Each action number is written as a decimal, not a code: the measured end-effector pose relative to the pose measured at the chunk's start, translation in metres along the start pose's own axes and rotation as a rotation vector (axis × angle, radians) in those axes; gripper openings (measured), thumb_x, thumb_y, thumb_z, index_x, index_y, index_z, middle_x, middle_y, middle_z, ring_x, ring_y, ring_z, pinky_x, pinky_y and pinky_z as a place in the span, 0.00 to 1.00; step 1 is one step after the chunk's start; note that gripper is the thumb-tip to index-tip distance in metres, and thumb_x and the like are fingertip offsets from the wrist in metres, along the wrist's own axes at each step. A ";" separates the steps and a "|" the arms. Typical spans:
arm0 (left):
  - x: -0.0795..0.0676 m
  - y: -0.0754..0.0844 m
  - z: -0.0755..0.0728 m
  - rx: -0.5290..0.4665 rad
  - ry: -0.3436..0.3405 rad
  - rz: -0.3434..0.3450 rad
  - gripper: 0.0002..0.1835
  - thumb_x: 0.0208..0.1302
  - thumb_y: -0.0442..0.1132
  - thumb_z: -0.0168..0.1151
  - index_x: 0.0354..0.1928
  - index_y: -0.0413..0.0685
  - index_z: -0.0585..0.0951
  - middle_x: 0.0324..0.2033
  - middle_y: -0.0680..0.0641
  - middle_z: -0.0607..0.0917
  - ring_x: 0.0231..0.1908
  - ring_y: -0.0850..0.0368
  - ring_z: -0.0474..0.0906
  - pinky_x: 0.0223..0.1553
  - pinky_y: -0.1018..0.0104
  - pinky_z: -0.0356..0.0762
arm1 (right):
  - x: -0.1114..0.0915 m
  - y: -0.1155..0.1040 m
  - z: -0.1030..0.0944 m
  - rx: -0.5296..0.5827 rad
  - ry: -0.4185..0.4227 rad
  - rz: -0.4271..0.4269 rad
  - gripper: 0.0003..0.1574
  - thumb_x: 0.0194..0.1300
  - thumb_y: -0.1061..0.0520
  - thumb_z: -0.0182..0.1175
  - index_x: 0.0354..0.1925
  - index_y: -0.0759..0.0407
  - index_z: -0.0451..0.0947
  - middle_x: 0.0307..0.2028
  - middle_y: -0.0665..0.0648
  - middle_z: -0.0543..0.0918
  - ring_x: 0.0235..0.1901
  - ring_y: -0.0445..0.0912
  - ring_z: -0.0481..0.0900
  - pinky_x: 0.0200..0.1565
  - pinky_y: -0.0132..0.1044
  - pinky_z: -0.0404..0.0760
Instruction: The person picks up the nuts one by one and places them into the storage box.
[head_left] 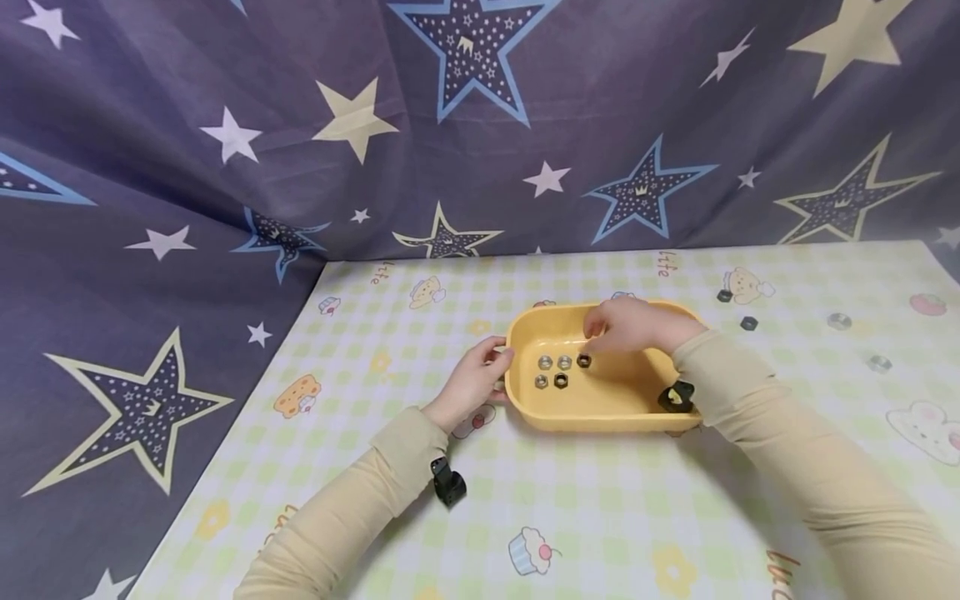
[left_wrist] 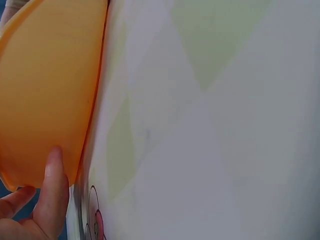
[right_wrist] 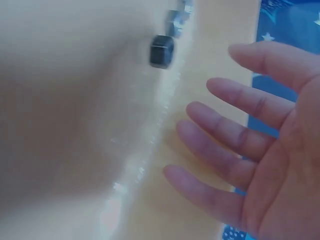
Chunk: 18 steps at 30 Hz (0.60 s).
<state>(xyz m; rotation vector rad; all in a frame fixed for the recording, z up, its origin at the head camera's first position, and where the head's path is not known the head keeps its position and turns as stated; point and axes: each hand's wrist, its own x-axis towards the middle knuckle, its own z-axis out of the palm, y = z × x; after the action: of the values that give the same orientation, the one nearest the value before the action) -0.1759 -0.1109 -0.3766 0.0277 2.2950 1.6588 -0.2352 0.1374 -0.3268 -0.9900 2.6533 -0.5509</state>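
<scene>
A table (head_left: 600, 500) under a pale green-and-white checked cloth fills the lower frame, bearing a yellow, round-cornered, smooth tray (head_left: 570, 423) right of centre. The left hand (head_left: 472, 375) lays fairly straight fingers against the tray's left end, probably to steady it. The right hand (head_left: 626, 325) hangs over the interior, fingers apart and holding nothing. Three silver-coloured metal hex nuts (head_left: 545, 362) and two black ones (head_left: 561, 381) sit towards the tray's left in two short rows (the walls presumably contain them). Four more nuts (head_left: 748, 323) lie upper right.
</scene>
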 end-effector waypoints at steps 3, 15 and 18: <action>0.001 -0.001 0.000 0.003 0.015 0.009 0.22 0.73 0.45 0.48 0.65 0.45 0.68 0.44 0.41 0.72 0.33 0.50 0.81 0.32 0.61 0.87 | -0.005 0.001 -0.009 0.016 0.016 0.000 0.08 0.59 0.56 0.61 0.34 0.60 0.81 0.33 0.55 0.84 0.37 0.49 0.78 0.46 0.47 0.79; 0.000 -0.004 0.003 -0.008 0.022 -0.008 0.20 0.73 0.44 0.48 0.63 0.48 0.69 0.44 0.42 0.72 0.32 0.55 0.80 0.33 0.63 0.87 | -0.032 0.006 -0.034 0.079 0.018 0.053 0.07 0.63 0.55 0.59 0.36 0.56 0.81 0.35 0.52 0.84 0.39 0.46 0.78 0.47 0.45 0.78; 0.000 -0.003 0.003 0.001 0.025 0.005 0.20 0.73 0.44 0.47 0.63 0.48 0.69 0.44 0.42 0.72 0.31 0.55 0.80 0.32 0.63 0.87 | -0.039 0.008 -0.041 0.071 0.035 0.049 0.07 0.63 0.55 0.60 0.37 0.57 0.81 0.36 0.52 0.84 0.38 0.47 0.78 0.45 0.43 0.79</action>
<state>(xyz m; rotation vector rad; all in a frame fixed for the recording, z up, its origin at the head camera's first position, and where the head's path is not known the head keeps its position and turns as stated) -0.1751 -0.1090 -0.3802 0.0128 2.3158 1.6697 -0.2258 0.1795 -0.2896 -0.9011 2.6605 -0.6517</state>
